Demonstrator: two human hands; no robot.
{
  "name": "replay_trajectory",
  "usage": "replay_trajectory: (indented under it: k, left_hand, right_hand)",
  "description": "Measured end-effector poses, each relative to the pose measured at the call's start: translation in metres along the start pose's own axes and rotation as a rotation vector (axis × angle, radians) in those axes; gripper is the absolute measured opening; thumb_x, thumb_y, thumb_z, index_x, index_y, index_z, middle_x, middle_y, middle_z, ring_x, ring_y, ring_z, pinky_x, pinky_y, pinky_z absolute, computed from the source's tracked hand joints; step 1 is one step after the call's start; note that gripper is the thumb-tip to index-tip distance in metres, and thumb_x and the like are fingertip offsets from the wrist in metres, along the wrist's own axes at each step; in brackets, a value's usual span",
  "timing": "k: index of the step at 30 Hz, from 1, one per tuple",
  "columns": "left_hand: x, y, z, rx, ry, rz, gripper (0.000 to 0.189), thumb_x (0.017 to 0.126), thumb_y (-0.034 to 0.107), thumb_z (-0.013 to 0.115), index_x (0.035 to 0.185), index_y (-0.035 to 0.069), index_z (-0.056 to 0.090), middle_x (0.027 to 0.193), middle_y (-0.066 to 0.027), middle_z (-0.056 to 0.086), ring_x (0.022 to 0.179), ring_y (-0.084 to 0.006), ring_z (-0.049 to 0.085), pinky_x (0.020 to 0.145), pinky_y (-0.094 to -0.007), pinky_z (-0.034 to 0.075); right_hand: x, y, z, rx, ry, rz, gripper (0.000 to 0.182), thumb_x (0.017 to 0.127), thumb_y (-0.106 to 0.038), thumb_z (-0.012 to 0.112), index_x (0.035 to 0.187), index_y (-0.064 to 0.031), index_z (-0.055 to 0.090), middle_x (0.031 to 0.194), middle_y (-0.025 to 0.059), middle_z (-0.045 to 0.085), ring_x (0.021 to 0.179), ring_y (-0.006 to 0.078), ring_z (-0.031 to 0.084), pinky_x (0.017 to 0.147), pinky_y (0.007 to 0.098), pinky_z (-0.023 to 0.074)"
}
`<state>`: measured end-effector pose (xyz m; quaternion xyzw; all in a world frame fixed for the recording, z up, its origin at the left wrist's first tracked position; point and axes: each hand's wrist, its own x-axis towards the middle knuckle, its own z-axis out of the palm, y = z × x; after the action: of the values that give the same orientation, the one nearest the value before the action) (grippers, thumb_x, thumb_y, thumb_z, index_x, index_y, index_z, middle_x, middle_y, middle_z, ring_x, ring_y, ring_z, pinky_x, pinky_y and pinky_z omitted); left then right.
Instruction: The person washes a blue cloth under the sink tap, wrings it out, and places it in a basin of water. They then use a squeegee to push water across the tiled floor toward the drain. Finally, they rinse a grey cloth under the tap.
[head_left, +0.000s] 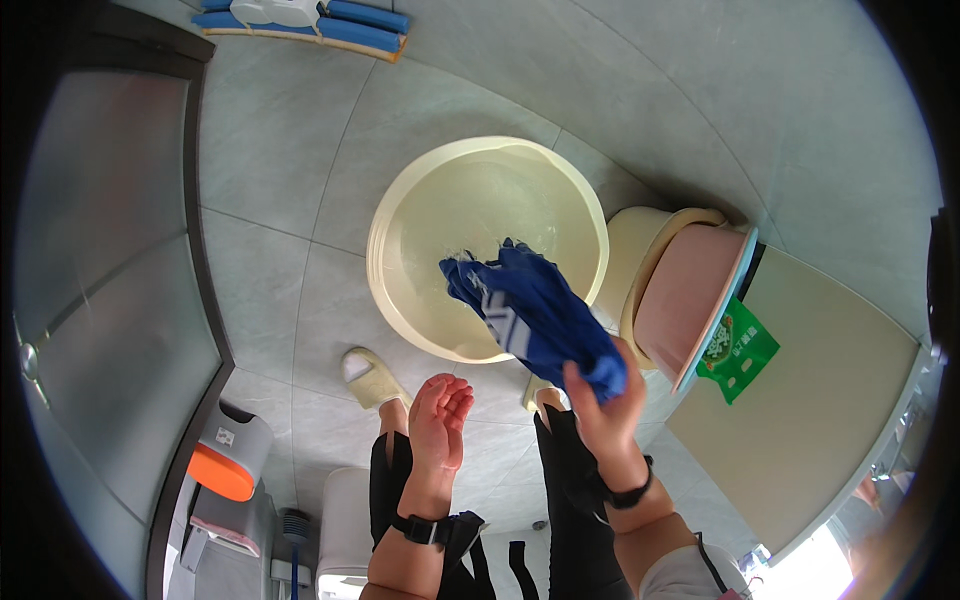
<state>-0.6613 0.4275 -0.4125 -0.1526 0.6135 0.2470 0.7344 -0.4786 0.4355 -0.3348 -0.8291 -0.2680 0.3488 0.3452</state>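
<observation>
My right hand (611, 397) grips one end of a wet blue cloth garment (551, 315) with a white stripe pattern. The garment hangs over the near right rim of a large cream plastic basin (394, 322), its far end down at the water (465, 195). Small splashes show around that end. My left hand (441, 420) is held in the air just short of the basin's near edge, palm turned up, fingers slightly curled and nothing in it.
Right of the basin, a cream bucket (630, 240) holds a pink basin (682, 285). A green packet (739, 349) hangs by a cabinet (810, 375). A frosted glass door (120, 262) stands left. A blue sponge mop head (360, 30) lies ahead; a toilet brush (295, 529) is behind left.
</observation>
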Motion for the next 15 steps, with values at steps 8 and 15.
replay_trajectory:
  k: [8,15]
  left_hand:
    - [0.004,0.001,0.000,0.011,0.007,-0.006,0.011,0.085,0.018,0.056,0.088,0.008,0.058,0.084,-0.0037,0.061,0.080,-0.0164,0.057,0.076,-0.0292,0.046]
    - [0.002,-0.006,-0.002,0.044,0.014,-0.031,0.012,0.085,0.019,0.056,0.088,0.008,0.057,0.083,-0.0033,0.061,0.078,-0.0149,0.057,0.075,-0.0281,0.047]
  right_hand:
    - [0.068,0.124,0.117,-0.603,-0.212,-0.148,0.068,0.075,-0.038,0.065,0.133,-0.0182,0.037,0.134,0.0235,0.029,0.118,0.0425,0.037,0.093,0.0506,0.0339]
    - [0.095,0.186,0.171,-0.996,-0.689,-0.039,0.074,0.075,-0.051,0.059,0.139,-0.0343,0.026,0.149,0.0163,-0.002,0.134,0.0420,0.009,0.100,0.0651,0.0107]
